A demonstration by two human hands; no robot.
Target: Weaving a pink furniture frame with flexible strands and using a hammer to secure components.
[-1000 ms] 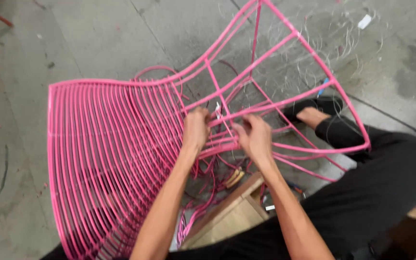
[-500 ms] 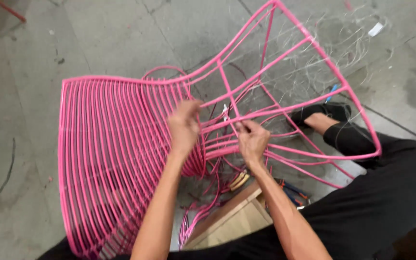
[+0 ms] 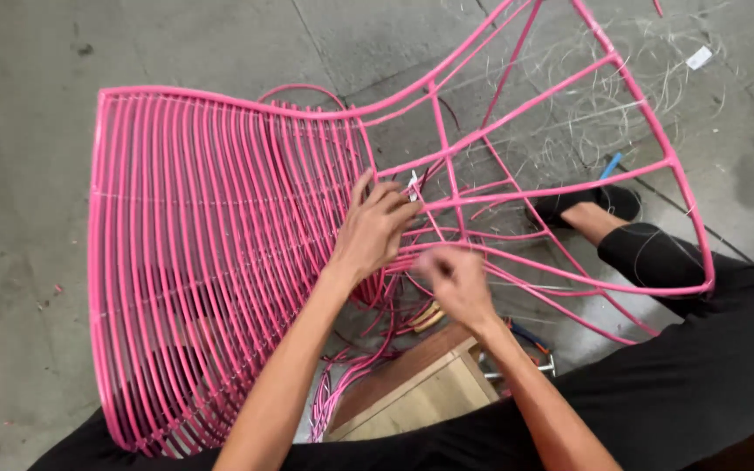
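Here the grey concrete floor (image 3: 176, 44) fills the whole background, with some dark stains at the left edge. On it, across the middle of the frame, lies the large pink metal chair frame (image 3: 517, 196). Its left half is already covered with many pink plastic cords (image 3: 211, 253) that run close beside each other in long curves, and its right half is only bare bars with open gaps between them.

At the lower right of the frame is the person's leg in black trousers (image 3: 709, 358), and the foot in a black shoe (image 3: 586, 202) rests on the floor under the bare bars, right of centre. At the lower centre, below the frame, stands a light brown wooden box (image 3: 421, 392). A heap of thin pale wires (image 3: 595, 113) lies on the floor in the upper right, seen through the bars.

The left hand (image 3: 373, 231) is at the centre of the frame, at the edge where the woven part ends; its fingers are curled narrow around the cords there. The right hand (image 3: 455, 283) is just below and to the right of it, near but apart. It is blurred, so I cannot tell if its fingers pinch a cord. Loose pink cord ends (image 3: 355, 384) hang down below the hands, beside the box.
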